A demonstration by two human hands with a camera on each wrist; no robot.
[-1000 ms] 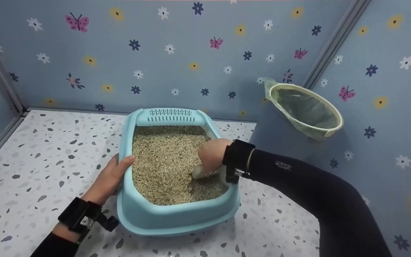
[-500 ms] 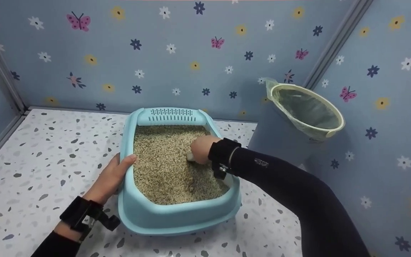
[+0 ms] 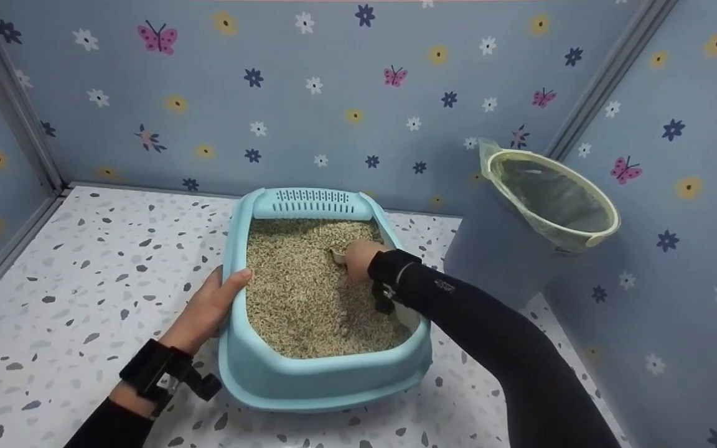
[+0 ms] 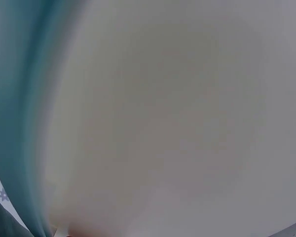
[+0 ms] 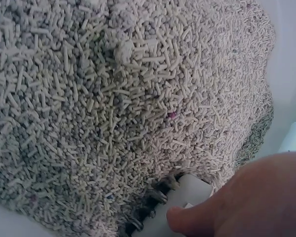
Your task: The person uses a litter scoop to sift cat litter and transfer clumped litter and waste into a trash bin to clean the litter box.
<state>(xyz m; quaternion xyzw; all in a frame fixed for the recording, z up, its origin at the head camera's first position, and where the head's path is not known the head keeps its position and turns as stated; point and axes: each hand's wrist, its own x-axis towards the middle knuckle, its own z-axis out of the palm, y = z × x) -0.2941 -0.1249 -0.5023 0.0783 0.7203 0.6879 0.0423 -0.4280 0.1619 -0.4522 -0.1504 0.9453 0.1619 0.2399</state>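
Note:
A light-blue litter box (image 3: 321, 379) filled with tan pellet cat litter (image 3: 290, 292) stands on the floor in the head view. My left hand (image 3: 212, 302) grips its left rim, thumb over the edge and fingers outside, mostly hidden. Inside the box, toward the right side, my right hand (image 3: 361, 261) holds a pale litter scoop (image 3: 338, 256). In the right wrist view the scoop (image 5: 187, 195) lies partly sunk in the litter, pellets along its dark slots, with the thumb (image 5: 192, 217) pressed on it. The left wrist view is mostly a blurred pale surface beside a blue edge.
A bin (image 3: 495, 242) lined with a thin greenish bag (image 3: 551, 193) stands to the right, beyond the right forearm. Patterned blue walls (image 3: 309, 143) close off the back and sides. Speckled white floor (image 3: 97, 298) lies left of the box.
My right hand has moved with the scoop leftward and toward the back of the box. The dark hollow near the front right looks more levelled. My left hand stays on the rim.

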